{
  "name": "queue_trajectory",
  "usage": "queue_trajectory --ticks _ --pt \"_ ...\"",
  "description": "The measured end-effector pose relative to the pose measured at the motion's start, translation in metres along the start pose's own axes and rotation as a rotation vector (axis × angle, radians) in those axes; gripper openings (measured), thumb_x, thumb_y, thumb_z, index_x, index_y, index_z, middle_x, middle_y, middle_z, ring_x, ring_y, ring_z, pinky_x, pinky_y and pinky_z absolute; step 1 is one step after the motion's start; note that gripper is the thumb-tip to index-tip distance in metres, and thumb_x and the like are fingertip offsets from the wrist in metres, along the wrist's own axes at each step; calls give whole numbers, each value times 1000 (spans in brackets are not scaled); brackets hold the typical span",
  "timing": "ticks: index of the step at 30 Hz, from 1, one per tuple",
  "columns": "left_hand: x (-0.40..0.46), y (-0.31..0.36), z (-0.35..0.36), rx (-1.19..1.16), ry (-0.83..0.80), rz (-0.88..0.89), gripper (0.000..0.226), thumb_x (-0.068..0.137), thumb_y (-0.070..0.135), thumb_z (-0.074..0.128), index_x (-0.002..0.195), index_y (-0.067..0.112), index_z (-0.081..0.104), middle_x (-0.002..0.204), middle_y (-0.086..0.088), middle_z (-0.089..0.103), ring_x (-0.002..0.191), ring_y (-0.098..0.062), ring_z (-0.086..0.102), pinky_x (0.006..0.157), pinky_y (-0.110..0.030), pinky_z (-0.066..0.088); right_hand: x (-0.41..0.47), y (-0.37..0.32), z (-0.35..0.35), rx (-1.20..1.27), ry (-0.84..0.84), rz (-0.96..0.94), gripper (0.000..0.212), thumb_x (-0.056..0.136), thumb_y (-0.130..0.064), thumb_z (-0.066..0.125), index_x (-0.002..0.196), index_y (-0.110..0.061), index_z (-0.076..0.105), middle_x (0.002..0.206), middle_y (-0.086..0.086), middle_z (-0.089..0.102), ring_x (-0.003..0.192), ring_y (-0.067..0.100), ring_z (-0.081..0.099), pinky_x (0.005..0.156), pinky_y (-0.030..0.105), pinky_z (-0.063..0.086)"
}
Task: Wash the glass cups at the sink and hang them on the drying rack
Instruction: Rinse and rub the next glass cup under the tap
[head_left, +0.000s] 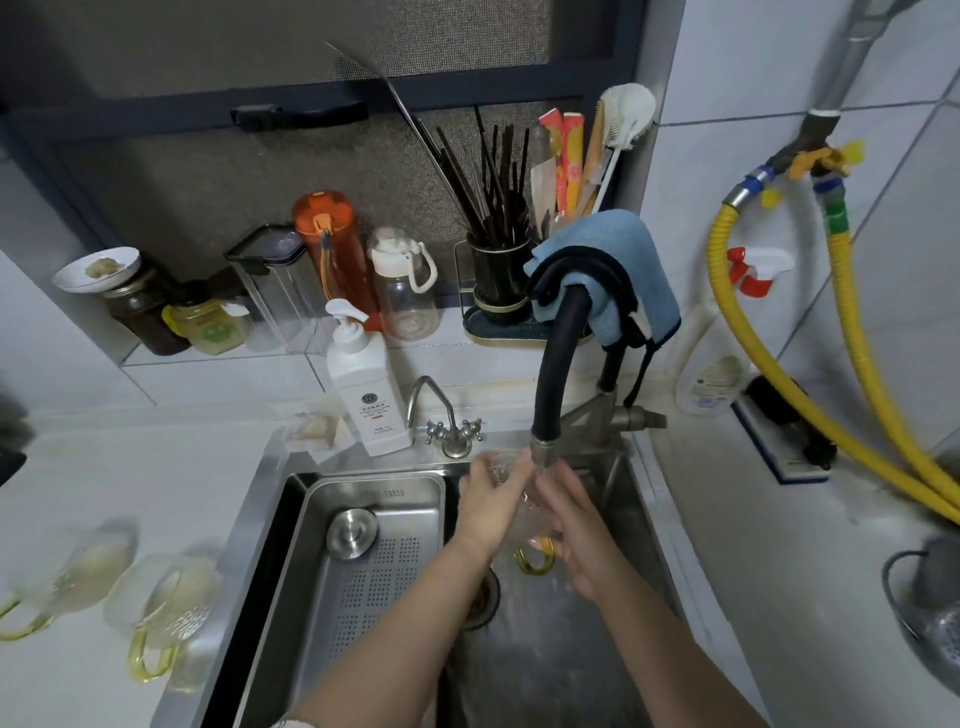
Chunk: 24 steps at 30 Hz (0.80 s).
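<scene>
Under the black faucet hose (551, 395) I hold a clear glass cup (525, 512) with a yellow handle over the steel sink (618, 499). My left hand (491, 506) wraps its left side and my right hand (574, 519) cups its right side, so most of the glass is hidden. Two more glass cups with yellow handles (80, 577) (166, 608) lie on the white counter left of the sink, blurred. No drying rack is in view.
A perforated steel drain tray (363, 571) with a round plug fills the sink's left half. A white soap pump bottle (363, 384) and a small tap (441, 415) stand behind it. Bottles, jars and a utensil holder (498, 280) line the ledge. Yellow hoses (852, 364) hang at right above a steel colander (930, 618).
</scene>
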<state>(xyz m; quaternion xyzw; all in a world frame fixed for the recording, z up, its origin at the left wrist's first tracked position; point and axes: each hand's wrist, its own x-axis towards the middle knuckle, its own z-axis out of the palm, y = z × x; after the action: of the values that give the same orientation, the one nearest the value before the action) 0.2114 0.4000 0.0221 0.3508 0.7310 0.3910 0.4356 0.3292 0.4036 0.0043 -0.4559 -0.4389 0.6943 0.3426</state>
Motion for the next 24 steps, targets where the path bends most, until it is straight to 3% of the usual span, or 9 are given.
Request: queue_trajectory --ticks 3,6,8,10,12,14,17,19,24 --pt "-4 -5 -16 -109 22 15 97 48 79 72 121 18 52 119 -3 63 107 -17 63 99 -40 50 6 -6 8 -72 7 10 82 74 -72 57 144 -39 33 146 -10 43 132 16 45 111 47 35" --pt "-10 -10 -29 -118 48 52 76 68 61 76 128 19 54 123 4 60 112 -14 58 100 -31 46 4 -8 18 -155 -59 5 59 72 -79 50 122 -48 49 141 -12 48 124 11 50 106 43 41" --pt "-8 -17 -30 -135 70 61 67 75 54 74 130 20 55 126 4 58 115 -13 55 99 -26 42 0 -5 21 -216 -77 0 56 79 -72 42 130 -50 40 144 -15 39 127 10 43 108 40 37" --pt "-7 -21 -28 -221 81 15 66 69 62 74 119 21 62 120 2 65 108 -14 61 98 -32 47 -1 2 16 -221 -40 26 74 78 -71 44 145 -42 27 149 -14 33 130 10 40 109 42 38" --pt "-8 -20 -24 -351 87 -68 56 72 60 72 110 19 63 108 -2 67 95 -16 64 88 -35 53 -5 8 11 -134 -28 64 82 77 -65 53 149 -36 25 149 -9 37 122 12 49 94 39 52" --pt "-7 -21 -18 -426 82 -137 57 72 61 72 110 20 60 106 -3 66 93 -18 64 87 -40 54 -10 13 6 15 -19 115 74 84 -49 61 148 -31 28 137 -5 47 107 17 60 84 42 58" --pt "-8 -21 -9 -342 -11 -195 85 59 77 68 121 22 52 117 -2 61 106 -22 62 94 -49 52 -17 13 -4 149 31 152 46 91 -34 60 134 -26 44 110 -5 57 92 22 66 77 42 59" --pt "-10 -22 -5 -259 -73 -209 88 61 76 68 123 17 47 116 -2 60 104 -23 62 94 -43 52 -23 13 -13 189 74 177 27 91 -31 60 114 -19 54 107 4 61 87 27 68 71 39 59" --pt "-16 -30 -13 -133 -310 -168 49 77 54 71 105 22 48 100 0 61 89 -14 60 70 -25 43 -32 17 -39 74 77 157 53 69 -36 73 112 -8 59 113 19 64 94 33 68 86 50 56"
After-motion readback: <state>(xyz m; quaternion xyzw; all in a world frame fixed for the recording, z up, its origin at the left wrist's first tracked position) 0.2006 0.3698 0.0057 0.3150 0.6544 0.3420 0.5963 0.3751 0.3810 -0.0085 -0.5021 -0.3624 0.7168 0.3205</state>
